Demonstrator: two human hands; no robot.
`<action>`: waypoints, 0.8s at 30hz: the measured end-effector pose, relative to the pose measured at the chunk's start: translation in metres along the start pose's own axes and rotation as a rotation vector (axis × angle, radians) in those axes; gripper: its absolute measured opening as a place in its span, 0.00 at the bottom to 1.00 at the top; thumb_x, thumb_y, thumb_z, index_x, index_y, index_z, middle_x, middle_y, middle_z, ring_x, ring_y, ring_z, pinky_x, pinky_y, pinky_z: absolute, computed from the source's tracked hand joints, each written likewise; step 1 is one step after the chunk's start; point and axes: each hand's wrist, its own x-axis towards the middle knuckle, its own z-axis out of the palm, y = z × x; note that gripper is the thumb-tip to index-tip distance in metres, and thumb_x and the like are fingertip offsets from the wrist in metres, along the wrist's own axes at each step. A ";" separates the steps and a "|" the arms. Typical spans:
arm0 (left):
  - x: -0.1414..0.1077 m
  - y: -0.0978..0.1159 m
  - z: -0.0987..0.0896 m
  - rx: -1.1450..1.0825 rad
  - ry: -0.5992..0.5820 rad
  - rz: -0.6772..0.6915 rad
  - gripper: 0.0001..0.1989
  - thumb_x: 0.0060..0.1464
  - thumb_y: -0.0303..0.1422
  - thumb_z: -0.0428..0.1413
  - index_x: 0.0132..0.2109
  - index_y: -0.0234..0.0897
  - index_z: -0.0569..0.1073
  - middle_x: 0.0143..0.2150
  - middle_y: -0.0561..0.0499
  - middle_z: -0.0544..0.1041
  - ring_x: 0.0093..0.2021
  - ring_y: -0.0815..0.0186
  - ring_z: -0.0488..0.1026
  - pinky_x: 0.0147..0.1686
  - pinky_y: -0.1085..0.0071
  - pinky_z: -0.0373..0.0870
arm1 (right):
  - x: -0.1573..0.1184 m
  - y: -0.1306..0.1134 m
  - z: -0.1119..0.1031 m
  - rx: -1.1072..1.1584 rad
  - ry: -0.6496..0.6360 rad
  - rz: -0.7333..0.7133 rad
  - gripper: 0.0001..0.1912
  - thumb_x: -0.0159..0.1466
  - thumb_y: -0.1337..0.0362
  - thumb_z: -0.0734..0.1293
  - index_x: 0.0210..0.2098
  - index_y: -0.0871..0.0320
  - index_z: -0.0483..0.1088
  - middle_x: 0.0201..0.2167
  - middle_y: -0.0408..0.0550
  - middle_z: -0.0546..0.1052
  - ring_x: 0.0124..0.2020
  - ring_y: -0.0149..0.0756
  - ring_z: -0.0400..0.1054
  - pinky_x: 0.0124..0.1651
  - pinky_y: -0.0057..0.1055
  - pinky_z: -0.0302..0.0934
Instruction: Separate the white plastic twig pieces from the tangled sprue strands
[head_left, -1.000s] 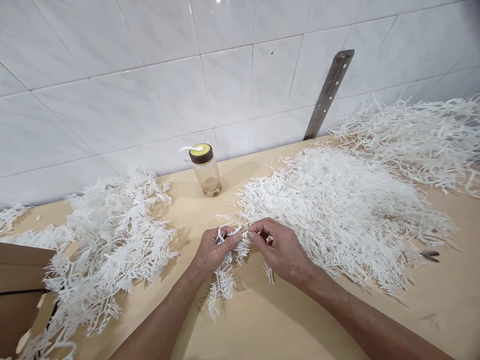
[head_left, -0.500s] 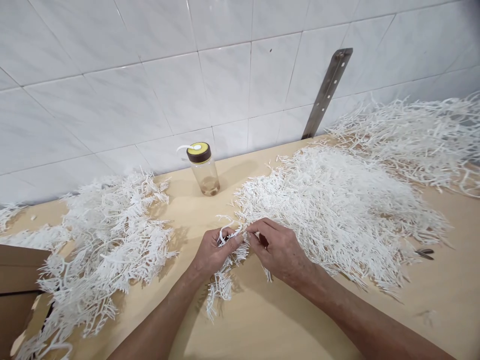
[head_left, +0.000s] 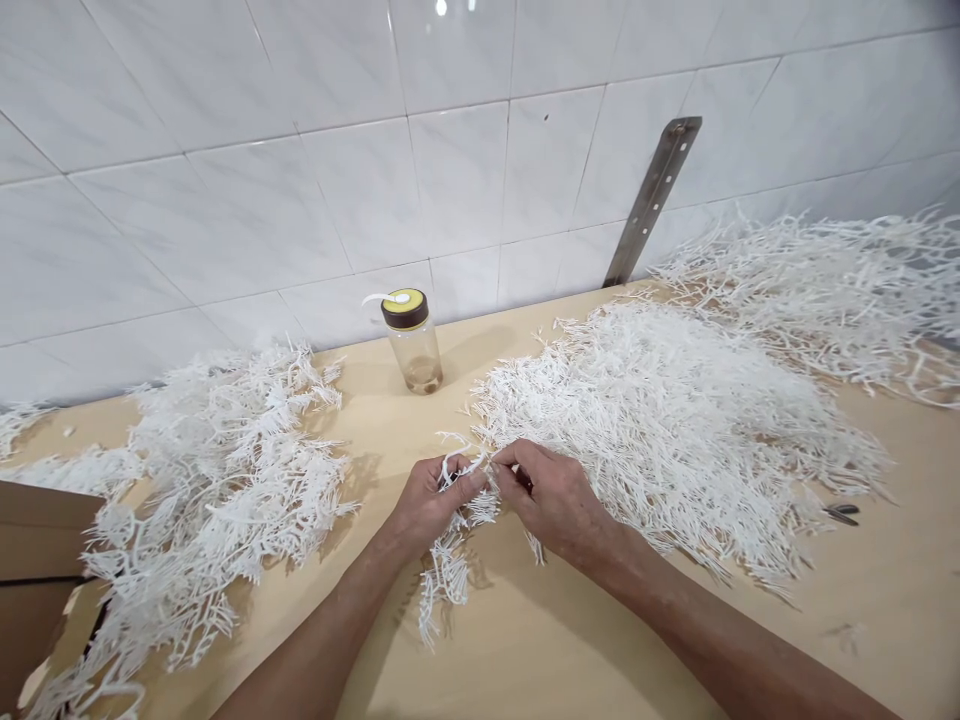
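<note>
Between finger and thumb, my left hand (head_left: 436, 500) holds a white branched plastic strand (head_left: 448, 580), whose feathery end hangs down over the table. My right hand (head_left: 553, 492) meets it at the strand's upper part, with thumb and index finger pinched together; whatever small piece lies between those fingertips is too small to make out. A heap of short white sprigs (head_left: 660, 410) lies just beyond and to the right of my right hand. To the left is a pile of white branched strands (head_left: 232, 480).
A clear bottle with a yellow and dark lid (head_left: 415, 345) stands behind my hands. Looser white strands (head_left: 840, 290) lie at the back right. A metal bracket (head_left: 652, 200) leans on the tiled wall. Small dark snips (head_left: 841, 513) lie at right, a cardboard box (head_left: 45, 570) at left.
The view has shifted slightly, so the bottle and bracket appear a little lower. Both hands keep nearly the same pose around the strand.
</note>
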 end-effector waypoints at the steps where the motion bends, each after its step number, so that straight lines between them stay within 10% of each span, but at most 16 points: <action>1: 0.000 0.000 0.000 0.001 -0.006 0.002 0.20 0.51 0.47 0.62 0.29 0.34 0.69 0.22 0.56 0.65 0.23 0.73 0.60 0.25 0.75 0.58 | 0.000 0.000 -0.001 -0.004 -0.006 -0.012 0.06 0.64 0.69 0.61 0.32 0.58 0.67 0.25 0.42 0.74 0.24 0.29 0.66 0.30 0.26 0.57; 15: 0.001 -0.007 -0.003 0.048 0.062 0.028 0.18 0.53 0.45 0.61 0.29 0.34 0.69 0.24 0.55 0.66 0.25 0.72 0.61 0.27 0.75 0.59 | 0.010 0.010 -0.025 0.129 0.105 0.347 0.07 0.66 0.63 0.62 0.38 0.57 0.71 0.21 0.40 0.73 0.17 0.29 0.65 0.24 0.27 0.62; 24: 0.001 -0.002 0.005 0.073 0.118 0.046 0.19 0.50 0.46 0.62 0.27 0.34 0.69 0.22 0.56 0.64 0.24 0.72 0.59 0.26 0.74 0.58 | 0.005 0.001 -0.019 0.228 0.040 0.029 0.08 0.66 0.67 0.64 0.41 0.56 0.75 0.39 0.49 0.77 0.31 0.31 0.71 0.30 0.28 0.67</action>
